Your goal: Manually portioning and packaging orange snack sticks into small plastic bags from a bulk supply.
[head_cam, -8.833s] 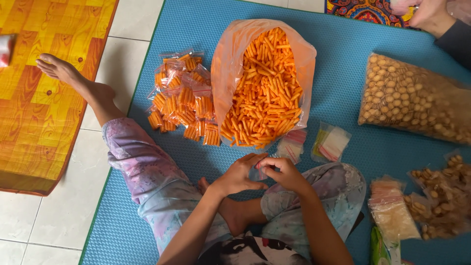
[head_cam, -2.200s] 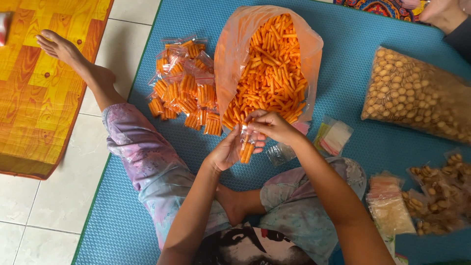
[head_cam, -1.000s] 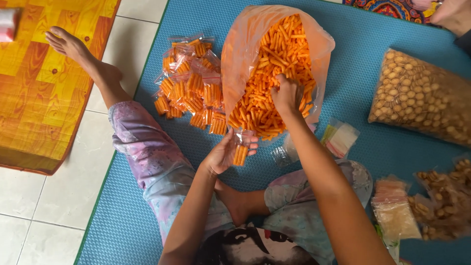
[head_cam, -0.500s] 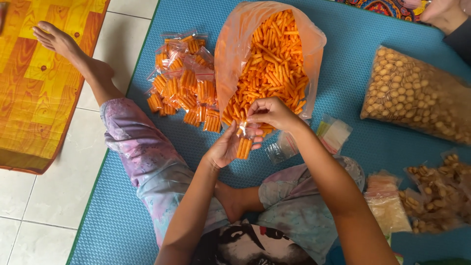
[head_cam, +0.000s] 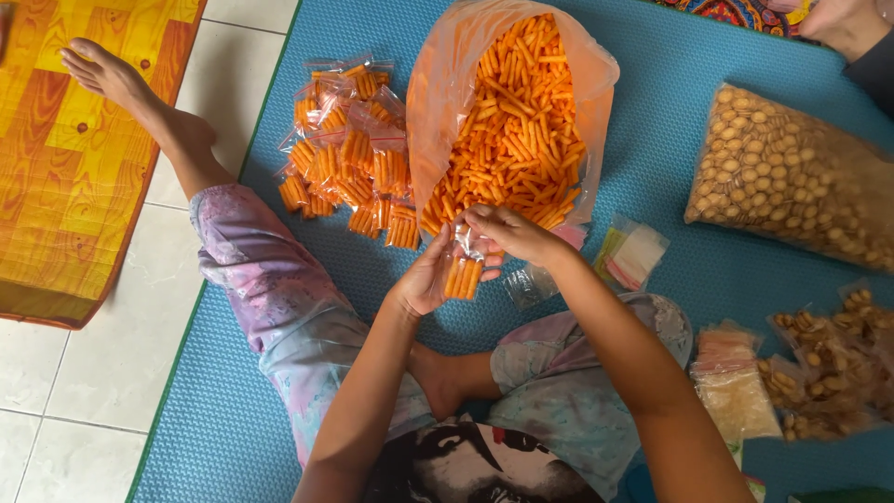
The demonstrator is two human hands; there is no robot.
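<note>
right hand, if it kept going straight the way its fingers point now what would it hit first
The right hand points left at the small clear pouch of orange sticks it already pinches; beyond that, probably the left hand.

Home floor, used as a snack-packing spot. Pale tiled floor [head_cam: 84, 373] with a blue textured mat [head_cam: 670, 56] laid over it and an orange wood-pattern mat [head_cam: 65, 168] beside. Person sits barefoot, cross-legged, in loose patterned trousers [head_cam: 270, 298]. Bulk snack bags and small filled packets [head_cam: 349, 158] lie directly on the mat.
</note>
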